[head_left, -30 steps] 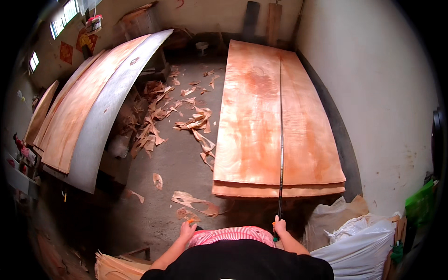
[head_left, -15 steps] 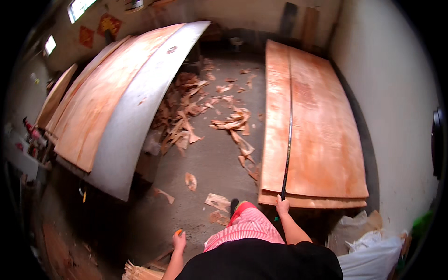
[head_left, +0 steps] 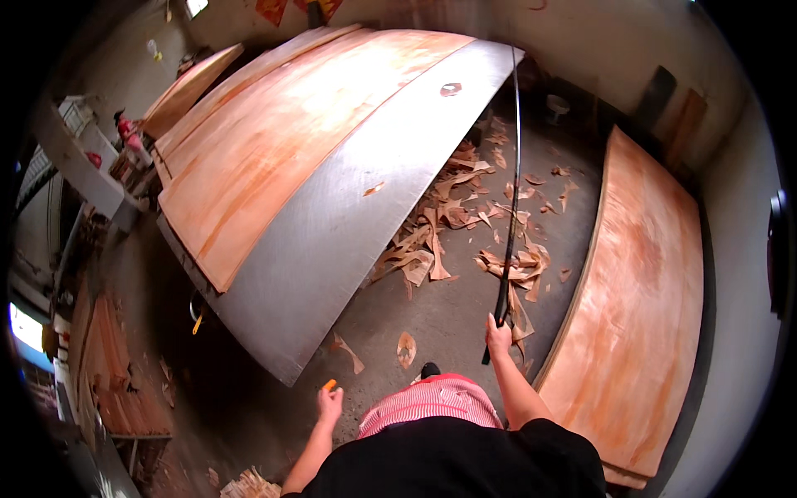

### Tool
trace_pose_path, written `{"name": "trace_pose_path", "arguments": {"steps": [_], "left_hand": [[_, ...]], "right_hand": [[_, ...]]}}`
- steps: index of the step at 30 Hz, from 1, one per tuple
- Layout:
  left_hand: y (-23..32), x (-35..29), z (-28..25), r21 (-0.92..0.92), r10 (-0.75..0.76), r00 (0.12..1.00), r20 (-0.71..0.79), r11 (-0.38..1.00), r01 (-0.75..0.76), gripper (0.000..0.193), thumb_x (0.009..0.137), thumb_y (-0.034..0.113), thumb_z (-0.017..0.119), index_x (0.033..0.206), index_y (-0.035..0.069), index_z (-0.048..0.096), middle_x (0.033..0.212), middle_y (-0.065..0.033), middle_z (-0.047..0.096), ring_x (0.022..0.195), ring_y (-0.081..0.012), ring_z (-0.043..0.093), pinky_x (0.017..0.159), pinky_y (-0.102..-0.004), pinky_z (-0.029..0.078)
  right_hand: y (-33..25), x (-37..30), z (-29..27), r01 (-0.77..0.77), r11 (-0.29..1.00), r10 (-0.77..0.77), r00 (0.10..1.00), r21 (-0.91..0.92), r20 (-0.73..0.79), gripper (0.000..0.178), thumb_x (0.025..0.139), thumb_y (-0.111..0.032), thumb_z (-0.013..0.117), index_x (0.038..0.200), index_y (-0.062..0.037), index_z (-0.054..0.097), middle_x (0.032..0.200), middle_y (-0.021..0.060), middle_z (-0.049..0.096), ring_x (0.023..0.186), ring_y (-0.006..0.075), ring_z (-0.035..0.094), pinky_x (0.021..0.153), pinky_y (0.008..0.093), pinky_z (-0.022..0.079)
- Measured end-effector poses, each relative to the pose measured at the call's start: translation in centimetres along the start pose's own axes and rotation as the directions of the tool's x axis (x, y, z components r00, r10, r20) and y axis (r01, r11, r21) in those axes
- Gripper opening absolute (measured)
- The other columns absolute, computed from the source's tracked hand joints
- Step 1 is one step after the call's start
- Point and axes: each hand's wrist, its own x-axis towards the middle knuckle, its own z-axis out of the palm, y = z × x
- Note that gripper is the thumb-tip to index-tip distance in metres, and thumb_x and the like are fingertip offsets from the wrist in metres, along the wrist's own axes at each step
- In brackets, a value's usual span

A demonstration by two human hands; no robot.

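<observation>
My right hand (head_left: 498,339) is closed round the lower part of a long thin black rod (head_left: 514,166), with a short butt end below the fist. The rod points away from me over the floor, its far end passing beside the far corner of the grey metal table top (head_left: 332,216); whether they touch I cannot tell. My left hand (head_left: 330,405) is closed on a small orange object (head_left: 330,385), of which only the end shows. Large thin wood veneer sheets (head_left: 274,166) cover the left part of that table. To my right lies a stack of veneer sheets (head_left: 639,307).
Torn veneer scraps (head_left: 427,249) litter the floor between table and stack. A person in red (head_left: 129,134) is at the far left. Wood strips (head_left: 112,357) lie at the lower left. A pale wall (head_left: 747,315) runs along the right.
My view has turned left, towards the metal table. The rod has come off the right veneer stack and now extends over the floor. Both hands keep their hold.
</observation>
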Motion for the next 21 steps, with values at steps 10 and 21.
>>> {"name": "trace_pose_path", "arguments": {"steps": [10, 21], "left_hand": [[0.8, 16.7, -11.6, -0.004, 0.036, 0.858, -0.512, 0.999, -0.045, 0.040, 0.081, 0.027, 0.054, 0.118, 0.011, 0.047, 0.116, -0.0163, 0.046, 0.109, -0.0303, 0.044, 0.091, -0.0373, 0.037], [-3.4, 34.9, -22.1, 0.326, 0.095, 0.816, -0.570, 0.938, 0.118, 0.071, 0.078, 0.040, 0.054, 0.132, 0.005, 0.024, 0.137, -0.0169, 0.019, 0.123, -0.0311, 0.026, 0.099, -0.0482, 0.020]], "right_hand": [[-4.2, -0.2, 16.6, -0.221, 0.970, 0.240, 0.931, -0.100, 0.275, 0.032, 0.083, -0.036, 0.054, 0.069, -0.0087, 0.048, 0.051, -0.0011, 0.043, 0.039, 0.0090, 0.039, 0.036, 0.0220, 0.032], [-8.3, -6.0, 24.4, -0.316, 0.930, 0.359, 0.888, -0.186, 0.286, 0.030, 0.085, -0.035, 0.050, 0.076, -0.0065, 0.051, 0.052, 0.0007, 0.042, 0.044, 0.0122, 0.043, 0.042, 0.0247, 0.036]]}}
